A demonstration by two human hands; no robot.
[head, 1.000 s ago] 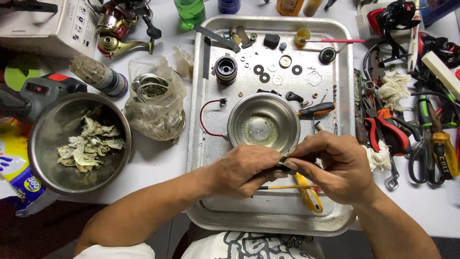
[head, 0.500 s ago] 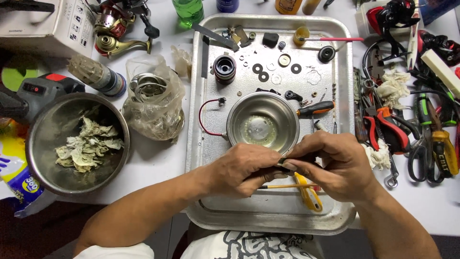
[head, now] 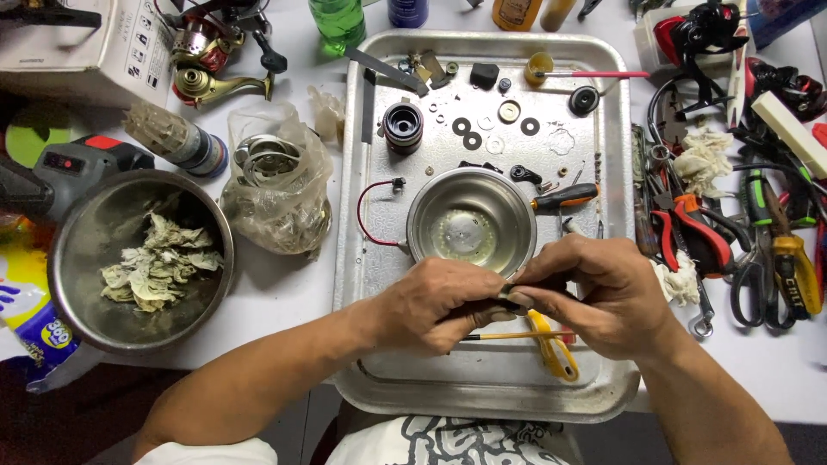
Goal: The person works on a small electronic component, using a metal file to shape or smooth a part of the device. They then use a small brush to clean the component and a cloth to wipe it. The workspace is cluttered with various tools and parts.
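Observation:
My left hand and my right hand meet over the near half of a metal tray. Both pinch one small dark part, mostly hidden by my fingers. Just beyond my hands sits a small steel bowl with liquid in it. A yellow-handled tool and a thin stick lie on the tray under my right hand.
Washers, a dark spool and an orange-handled screwdriver lie on the tray's far half. At left are a large steel bowl with crumpled paper and a plastic bag. Pliers and cutters crowd the right side.
Both hands stay together on the small part over the tray; only the fingers shift slightly.

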